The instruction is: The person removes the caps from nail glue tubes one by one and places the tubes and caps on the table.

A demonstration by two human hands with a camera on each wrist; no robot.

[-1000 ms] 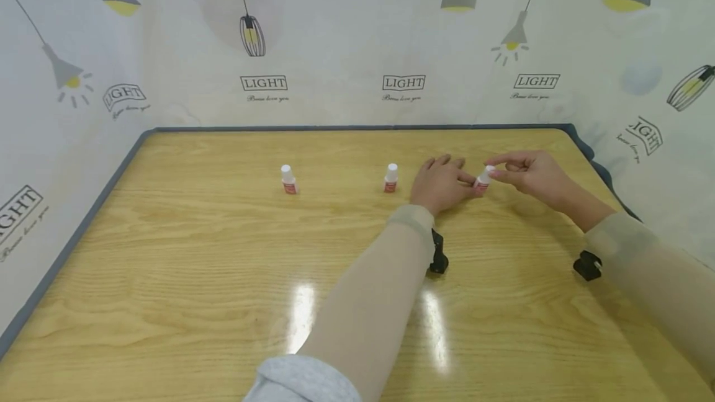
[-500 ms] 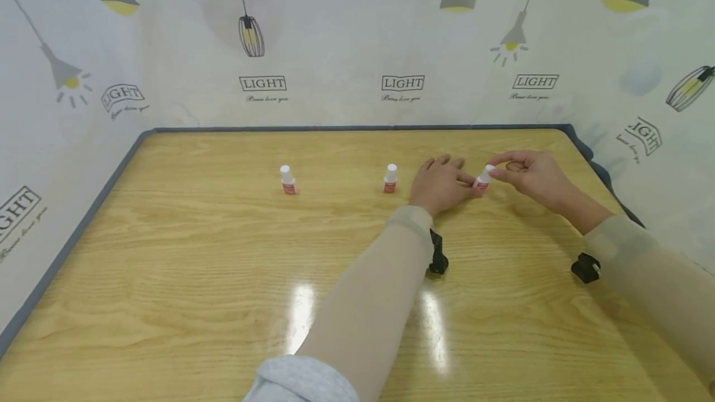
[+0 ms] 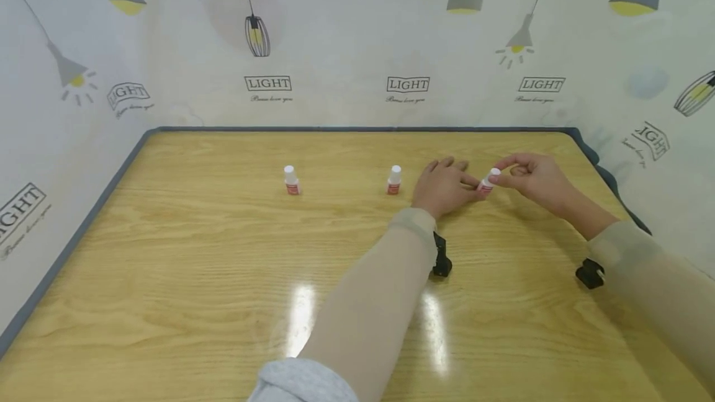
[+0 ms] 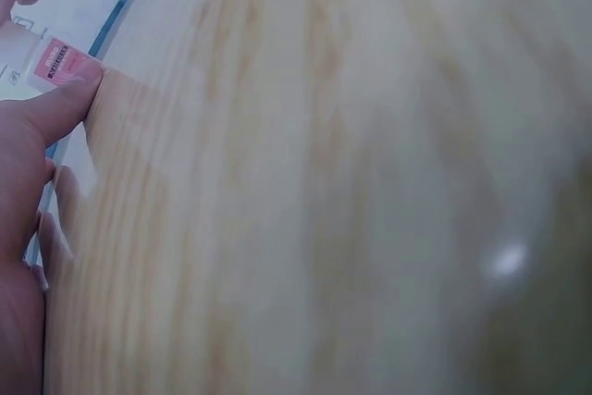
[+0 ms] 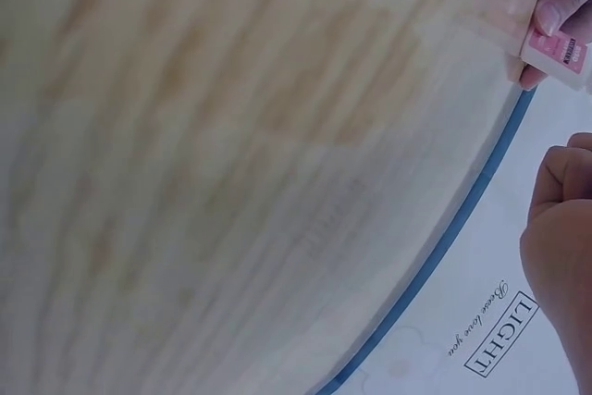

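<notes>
Between both hands a small white dropper-style bottle (image 3: 486,183) with a pink-red label leans to the right, near the far right of the table. My left hand (image 3: 445,186) lies low over the wood and pinches the bottle's base; in the left wrist view its thumb (image 4: 69,101) presses by the label. The white cap (image 3: 494,174) is pinched between thumb and index finger of my right hand (image 3: 533,180). Two matching bottles stand upright to the left, one bottle (image 3: 394,180) near the left hand and another bottle (image 3: 292,180) farther off, both capped.
The wood-grain table (image 3: 195,253) has a dark blue-grey edge strip (image 3: 346,129) along its back. A pale wall covering (image 3: 335,36) printed with lamps rises behind and at both sides. Black wrist mounts (image 3: 441,256) hang below the sleeves.
The head view has shifted slightly. My right thumb has moved a little across the cap, while the left hand keeps its grip on the tilted bottle. The other bottles stay put.
</notes>
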